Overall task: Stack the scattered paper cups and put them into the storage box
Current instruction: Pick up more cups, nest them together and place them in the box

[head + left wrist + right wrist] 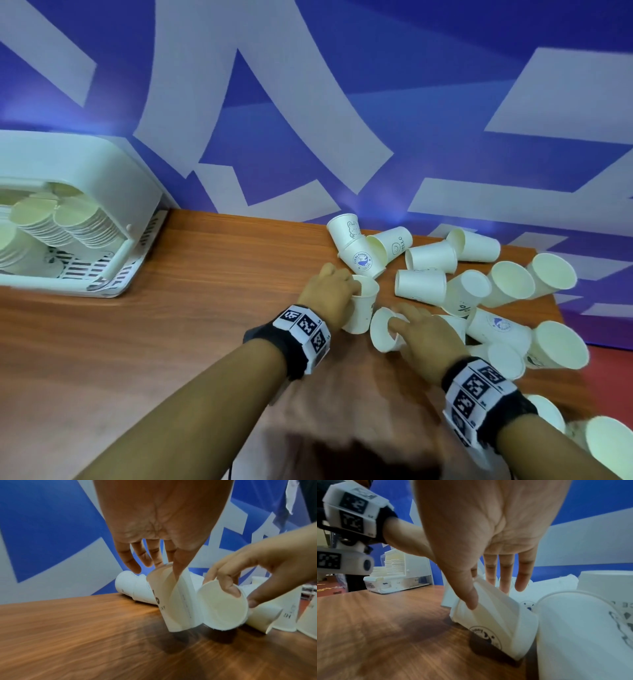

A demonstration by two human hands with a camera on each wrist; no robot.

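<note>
Several white paper cups lie scattered on the right part of the wooden table. My left hand grips an upright cup at the rim, thumb inside and fingers behind; the left wrist view shows that cup under my left hand. My right hand pinches a tipped cup just right of it, thumb inside the rim; the right wrist view shows this tipped cup with my right hand on it. The white storage box stands at the far left with stacks of cups inside.
A blue and white wall rises right behind the table. More cups lie at the table's near right corner, by the red floor. Bare wood stretches between the storage box and my hands.
</note>
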